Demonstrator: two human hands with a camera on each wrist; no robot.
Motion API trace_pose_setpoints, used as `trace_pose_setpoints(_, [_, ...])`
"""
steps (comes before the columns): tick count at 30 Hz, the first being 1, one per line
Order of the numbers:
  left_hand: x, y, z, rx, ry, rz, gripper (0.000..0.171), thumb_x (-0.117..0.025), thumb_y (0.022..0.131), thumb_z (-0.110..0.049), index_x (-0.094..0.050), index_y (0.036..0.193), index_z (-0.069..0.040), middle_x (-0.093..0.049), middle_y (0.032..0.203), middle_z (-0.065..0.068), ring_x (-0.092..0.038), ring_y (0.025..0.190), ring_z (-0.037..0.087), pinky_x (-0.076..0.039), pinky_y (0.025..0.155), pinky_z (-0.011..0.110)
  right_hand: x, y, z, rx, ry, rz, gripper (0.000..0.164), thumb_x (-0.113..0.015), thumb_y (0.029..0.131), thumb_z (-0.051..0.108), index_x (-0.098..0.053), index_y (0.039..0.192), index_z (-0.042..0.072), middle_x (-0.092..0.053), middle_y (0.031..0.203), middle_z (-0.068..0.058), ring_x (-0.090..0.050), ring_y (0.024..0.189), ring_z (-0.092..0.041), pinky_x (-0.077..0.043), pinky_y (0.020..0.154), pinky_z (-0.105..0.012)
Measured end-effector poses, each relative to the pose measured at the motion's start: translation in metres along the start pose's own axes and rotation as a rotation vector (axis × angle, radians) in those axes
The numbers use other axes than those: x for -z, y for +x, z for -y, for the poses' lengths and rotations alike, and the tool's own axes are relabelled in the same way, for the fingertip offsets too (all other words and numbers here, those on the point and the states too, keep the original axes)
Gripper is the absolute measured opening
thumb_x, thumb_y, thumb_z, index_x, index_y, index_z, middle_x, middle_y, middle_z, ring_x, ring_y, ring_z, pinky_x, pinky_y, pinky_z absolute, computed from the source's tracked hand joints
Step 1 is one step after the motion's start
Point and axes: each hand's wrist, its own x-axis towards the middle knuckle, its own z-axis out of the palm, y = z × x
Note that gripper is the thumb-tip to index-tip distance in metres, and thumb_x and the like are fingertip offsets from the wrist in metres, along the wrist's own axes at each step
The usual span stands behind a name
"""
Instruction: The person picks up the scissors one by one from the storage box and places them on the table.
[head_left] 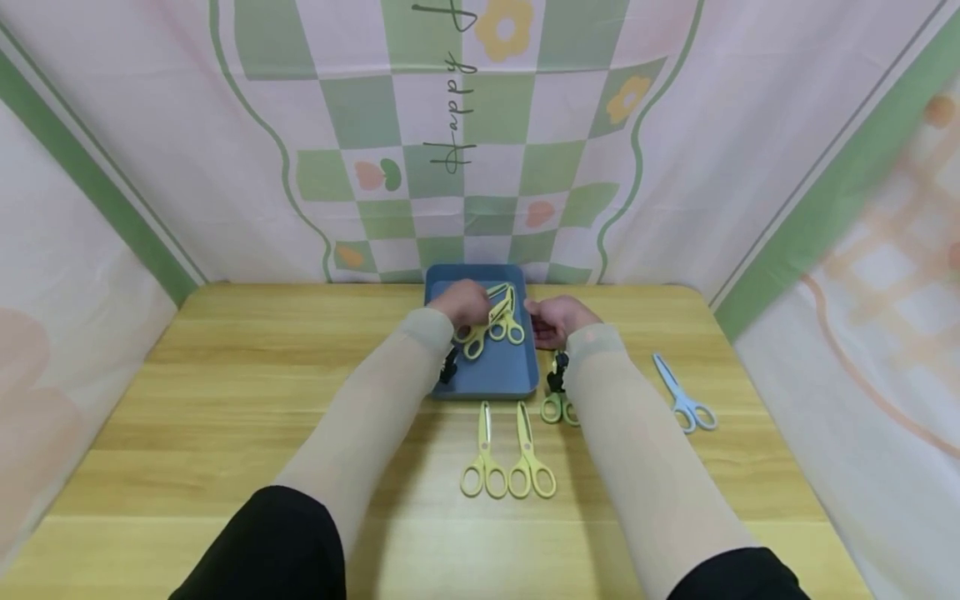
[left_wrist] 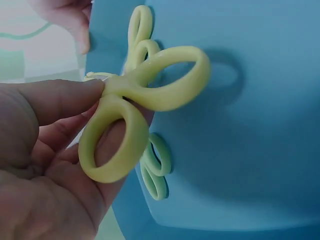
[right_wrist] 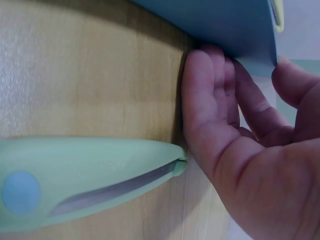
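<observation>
My left hand [head_left: 467, 302] is over the blue tray [head_left: 491, 377], with thumb and fingers pinching yellow scissors [left_wrist: 120, 86] near the handle loops. Those loops point out over the tray floor. Inside the tray lie more yellow scissors [head_left: 507, 319] and, in the left wrist view, light green handle loops [left_wrist: 166, 160]. At the tray's right side, my right hand [head_left: 558, 319] holds the wall, thumb on the rim and the other fingers curled low against the outside. Close to it, green scissors [right_wrist: 100, 155] with a blue pivot lie on the table; my right wrist partly covers them in the head view.
Two yellow scissors, one on the left [head_left: 484, 454] and one on the right [head_left: 527, 457], lie side by side before the tray. Blue scissors [head_left: 678, 396] lie farther right on the wooden table [head_left: 247, 367]. A patterned cloth [head_left: 360, 108] hangs behind the tray.
</observation>
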Motion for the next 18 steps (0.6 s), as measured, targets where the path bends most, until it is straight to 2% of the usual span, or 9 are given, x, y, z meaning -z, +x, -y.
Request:
trace_pose_setpoints(2, [0.003,-0.003,0.004,0.003,-0.041,-0.002,0.029,-0.054,0.096,-0.009,-0.049,0.068,-0.009,-0.048,0.064,0.006,-0.046,0.047,0.016,-0.041,0.044,0.027,0.0,0.001,-0.001,0.005,-0.004,-0.005,0.038,-0.059,0.102,0.029,-0.059,0.126,0.0,-0.067,0.105,-0.015,-0.066,0.086,-0.024,-0.058,0.078,-0.038])
trace_pose_setpoints(4, [0.005,-0.006,0.007,-0.001,-0.07,-0.011,0.022,-0.058,0.096,-0.011,-0.057,0.074,-0.006,-0.056,0.073,0.006,-0.049,0.052,0.016,-0.045,0.05,0.028,0.0,0.001,-0.001,0.012,-0.01,-0.005,0.039,-0.059,0.102,0.03,-0.059,0.127,0.0,-0.066,0.106,-0.015,-0.066,0.087,-0.024,-0.058,0.079,-0.037])
trace_pose_setpoints(7, [0.009,-0.01,0.012,0.003,-0.124,-0.026,0.009,-0.065,0.094,-0.013,-0.069,0.097,-0.005,-0.065,0.098,0.007,-0.057,0.07,0.016,-0.051,0.066,0.028,0.0,-0.001,-0.002,0.02,-0.019,0.004,0.04,-0.058,0.102,0.03,-0.058,0.129,-0.001,-0.066,0.105,-0.014,-0.066,0.087,-0.023,-0.058,0.08,-0.037])
trace_pose_setpoints(10, [0.009,-0.014,0.018,0.01,-0.249,-0.035,0.028,-0.069,0.091,-0.008,-0.069,0.119,-0.006,-0.065,0.118,0.008,-0.06,0.085,0.016,-0.053,0.077,0.028,0.0,-0.001,-0.002,0.021,-0.024,0.003,0.039,-0.059,0.102,0.029,-0.058,0.127,-0.001,-0.067,0.102,-0.014,-0.066,0.086,-0.023,-0.058,0.08,-0.038])
trace_pose_setpoints(12, [0.007,-0.018,0.022,0.009,-0.357,-0.04,0.033,-0.07,0.089,-0.004,-0.068,0.122,-0.005,-0.063,0.119,0.01,-0.061,0.083,0.016,-0.054,0.074,0.028,0.0,-0.001,-0.002,0.018,-0.024,0.004,0.039,-0.059,0.102,0.029,-0.058,0.127,-0.001,-0.067,0.101,-0.014,-0.066,0.085,-0.023,-0.057,0.081,-0.038])
trace_pose_setpoints(16, [0.003,-0.028,0.029,-0.016,-0.542,-0.021,0.027,-0.068,0.09,-0.001,-0.066,0.116,-0.002,-0.064,0.106,0.012,-0.058,0.068,0.016,-0.052,0.059,0.027,-0.001,0.001,-0.002,0.016,-0.018,0.005,0.039,-0.059,0.102,0.029,-0.058,0.128,-0.001,-0.066,0.102,-0.014,-0.066,0.085,-0.023,-0.058,0.08,-0.037])
trace_pose_setpoints(18, [0.001,-0.034,0.031,-0.017,-0.642,0.002,0.025,-0.067,0.091,-0.001,-0.064,0.115,-0.001,-0.063,0.1,0.013,-0.057,0.065,0.016,-0.05,0.056,0.027,-0.001,0.0,-0.002,0.017,-0.016,0.003,0.039,-0.059,0.102,0.029,-0.058,0.128,-0.001,-0.066,0.104,-0.014,-0.066,0.085,-0.023,-0.058,0.08,-0.037])
